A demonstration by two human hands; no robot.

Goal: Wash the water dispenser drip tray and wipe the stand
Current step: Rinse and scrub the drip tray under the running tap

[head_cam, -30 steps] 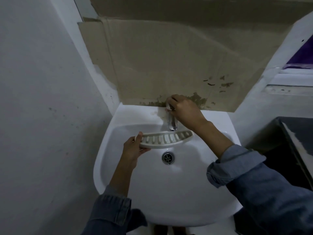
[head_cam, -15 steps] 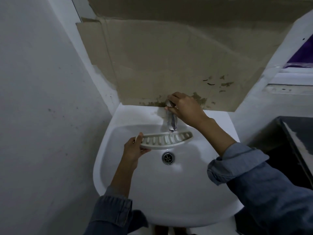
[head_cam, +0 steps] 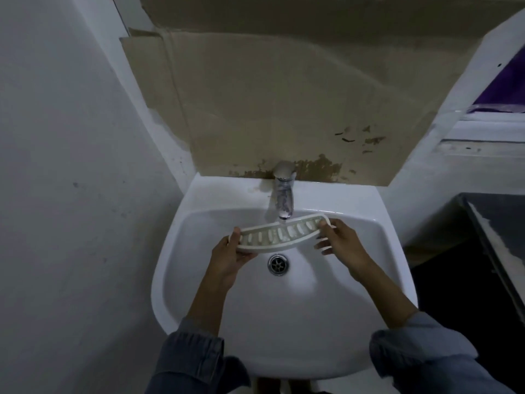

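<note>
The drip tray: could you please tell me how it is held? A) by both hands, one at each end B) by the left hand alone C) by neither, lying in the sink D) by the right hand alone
A: the left hand grips the drip tray at its left end and the right hand pinches its right end, below the tap.
</note>
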